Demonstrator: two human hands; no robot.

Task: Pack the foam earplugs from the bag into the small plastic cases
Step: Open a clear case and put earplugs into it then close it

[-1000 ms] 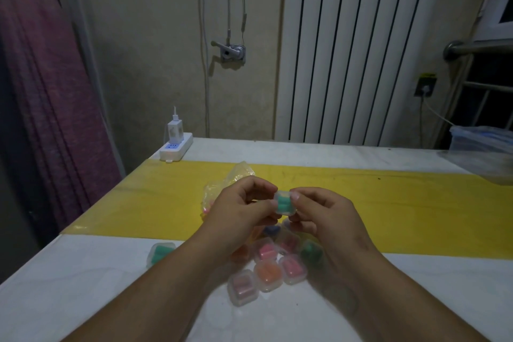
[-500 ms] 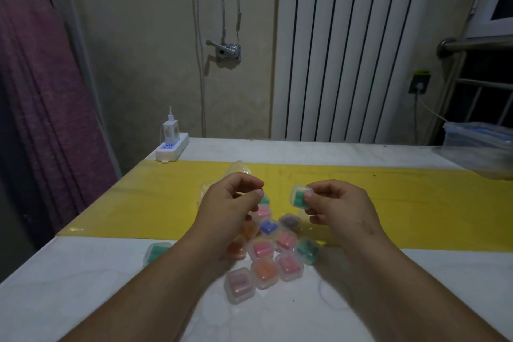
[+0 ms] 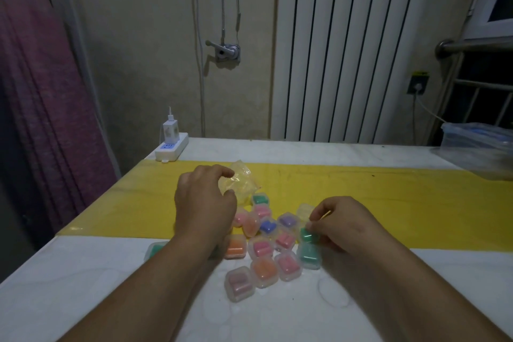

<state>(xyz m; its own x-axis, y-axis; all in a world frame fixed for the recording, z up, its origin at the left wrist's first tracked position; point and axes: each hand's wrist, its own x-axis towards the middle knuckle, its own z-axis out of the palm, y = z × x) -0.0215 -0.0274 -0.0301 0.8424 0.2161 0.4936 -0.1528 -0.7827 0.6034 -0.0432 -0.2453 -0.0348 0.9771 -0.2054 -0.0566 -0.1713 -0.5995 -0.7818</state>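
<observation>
The person's right hand is low over the white tabletop, its curled fingers pinching a small green-filled case that sits at the right side of the pile of cases. The left hand reaches further in, with its fingers bent at the crumpled clear bag. Its index fingertip touches the bag, but it is not clear whether it grips it. The pile lies where the white surface meets the yellow strip that crosses the tabletop. Its nearest cases hold dusky pink, orange and pink plugs, with blue, purple and green ones behind. An empty-looking clear case lies just beyond the right hand's fingers. One lone green case lies apart, left of the left forearm. The bag rests on the yellow strip just behind the pile. At the far left corner a power strip carries a white charger. A clear plastic container sits at the far right edge, and a white radiator stands on the wall behind.
</observation>
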